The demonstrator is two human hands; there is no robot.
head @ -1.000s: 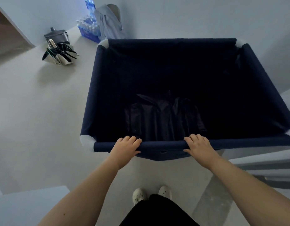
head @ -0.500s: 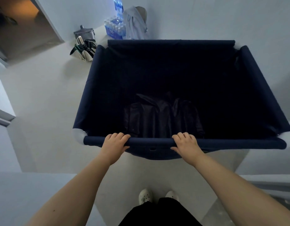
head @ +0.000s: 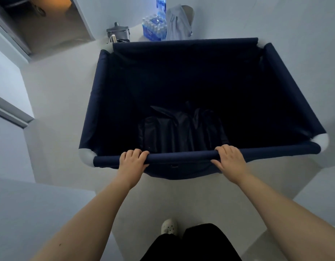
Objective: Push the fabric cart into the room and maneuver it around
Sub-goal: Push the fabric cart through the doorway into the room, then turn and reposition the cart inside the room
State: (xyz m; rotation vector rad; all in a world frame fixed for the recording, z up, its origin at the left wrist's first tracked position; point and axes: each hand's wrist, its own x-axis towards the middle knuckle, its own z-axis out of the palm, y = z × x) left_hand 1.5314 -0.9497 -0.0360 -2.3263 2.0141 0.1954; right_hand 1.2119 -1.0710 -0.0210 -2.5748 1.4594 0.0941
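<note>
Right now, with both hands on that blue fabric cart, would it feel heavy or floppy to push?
Probably light: the fabric cart holds only a dark folded cloth. The near rail looks stiff, since it stays straight under the left hand and right hand. The cloth walls likely sag or sway, as the front panel bulges below the rail.
</note>
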